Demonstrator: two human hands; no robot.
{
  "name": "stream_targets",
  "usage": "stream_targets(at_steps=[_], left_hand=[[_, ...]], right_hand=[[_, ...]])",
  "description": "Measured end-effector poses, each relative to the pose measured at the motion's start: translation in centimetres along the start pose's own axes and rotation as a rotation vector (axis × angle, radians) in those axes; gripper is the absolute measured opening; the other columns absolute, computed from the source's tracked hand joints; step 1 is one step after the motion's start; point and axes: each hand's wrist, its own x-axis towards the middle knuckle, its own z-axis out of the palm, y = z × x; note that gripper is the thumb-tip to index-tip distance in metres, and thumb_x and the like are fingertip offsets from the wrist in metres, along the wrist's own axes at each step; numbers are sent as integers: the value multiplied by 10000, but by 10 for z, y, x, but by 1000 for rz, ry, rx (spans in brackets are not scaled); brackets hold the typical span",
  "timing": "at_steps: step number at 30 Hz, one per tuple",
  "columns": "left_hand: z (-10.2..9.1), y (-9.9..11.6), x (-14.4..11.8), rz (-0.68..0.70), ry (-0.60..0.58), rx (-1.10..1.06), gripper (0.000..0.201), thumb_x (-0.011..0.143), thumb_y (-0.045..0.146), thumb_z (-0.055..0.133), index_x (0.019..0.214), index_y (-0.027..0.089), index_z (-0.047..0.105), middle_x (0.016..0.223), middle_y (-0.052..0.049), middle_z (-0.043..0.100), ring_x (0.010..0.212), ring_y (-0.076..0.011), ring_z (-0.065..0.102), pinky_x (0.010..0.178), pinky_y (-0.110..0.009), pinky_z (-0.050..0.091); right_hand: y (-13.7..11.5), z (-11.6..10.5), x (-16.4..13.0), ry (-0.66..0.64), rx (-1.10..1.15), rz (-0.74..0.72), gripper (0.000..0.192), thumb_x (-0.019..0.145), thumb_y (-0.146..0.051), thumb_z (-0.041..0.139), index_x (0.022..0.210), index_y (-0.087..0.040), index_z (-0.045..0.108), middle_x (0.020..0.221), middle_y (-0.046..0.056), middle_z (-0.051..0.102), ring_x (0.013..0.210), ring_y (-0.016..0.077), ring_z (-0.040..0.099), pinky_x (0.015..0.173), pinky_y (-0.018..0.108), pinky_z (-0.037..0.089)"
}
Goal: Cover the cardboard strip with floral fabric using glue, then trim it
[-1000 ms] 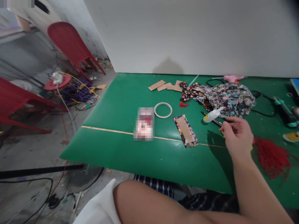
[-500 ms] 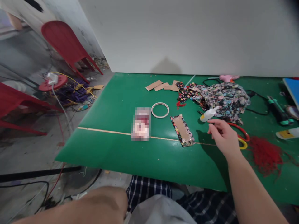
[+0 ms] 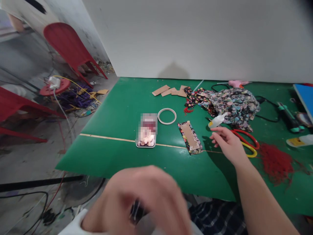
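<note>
Floral fabric-wrapped card (image 3: 190, 137), apparently flat.

Two hands (image 3: 226, 142), one glue bottle (image 3: 216, 121), one tape ring (image 3: 167, 116), one scissors (image 3: 245, 143), one phone (image 3: 146, 130).

Right hand (image 3: 228, 143) hovers near glue bottle (image 3: 216, 120), fingers loose — left hand (image 3: 144, 199) blurred, close to camera.

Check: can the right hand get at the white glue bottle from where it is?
Probably yes. The right hand hovers open just in front of the glue bottle, with only bare green table between them; the scissors lie off to the side.
</note>
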Motion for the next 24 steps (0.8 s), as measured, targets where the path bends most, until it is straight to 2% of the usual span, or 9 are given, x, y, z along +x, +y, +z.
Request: stream_targets(at_steps=[2,3,6,9,13,16,19,22,24], left_hand=[[0,-6,26,12,-52,61,382,839,551,428,1071,341,647,1041,3,692,957,-186,636,810,-329,527],[2,-14,39,-14,-43,217,329,891,432,423,1116,294,618,1095,-7,672,1009,-168,612,902,-321,486],[12,-46,69,-70,61,753,276,907,299,444,1081,167,612,1124,-84,639,1076,-218,565,955,-377,441],[22,-73,85,-29,62,1019,266,898,267,455,1074,127,597,1107,-115,621,1085,-237,552,972,-395,424],[22,-89,89,-37,103,1133,301,906,315,441,1099,127,577,1156,-134,596,1176,-270,497,991,-424,406],[20,-95,90,-64,141,1160,333,914,324,422,1146,122,551,1193,-143,583,1216,-284,470,1000,-436,396],[22,-102,91,-34,160,1161,354,919,318,411,1189,119,523,1158,-139,604,1201,-270,489,1010,-420,386],[24,-110,92,9,177,1154,335,917,303,412,1171,120,531,1146,-128,608,1180,-255,505,1028,-403,371],[24,-113,93,31,182,1138,325,911,291,422,1171,127,528,1138,-120,607,1144,-243,525,1024,-398,377]], right_hand=[[-1,4,2,-44,61,4,294,777,-397,558,984,-190,579,830,47,650,725,143,621,612,280,531],[-1,6,3,-59,73,-6,275,782,-377,542,982,-191,574,884,57,652,781,146,626,667,297,539],[0,12,6,-110,-20,-18,237,816,-318,473,1006,-199,551,984,66,651,882,145,627,767,328,527],[-2,16,10,-140,-149,-14,230,835,-301,451,1025,-207,540,975,53,660,888,143,633,788,327,508],[-16,24,18,-167,-251,-5,225,851,-258,416,1037,-212,535,945,41,672,810,141,634,767,315,490],[-35,32,28,-205,-347,-32,228,843,-183,410,1028,-207,540,947,45,673,858,154,624,794,296,463],[-50,41,45,-231,-442,-48,271,830,-126,402,1050,-192,547,959,61,673,857,162,622,772,277,452],[-56,52,63,-229,-539,-75,296,823,-119,432,1083,-190,555,969,62,668,861,168,611,778,279,434],[-55,58,72,-242,-601,-110,249,800,-117,482,1012,-181,598,1005,72,656,912,178,592,810,279,414]])
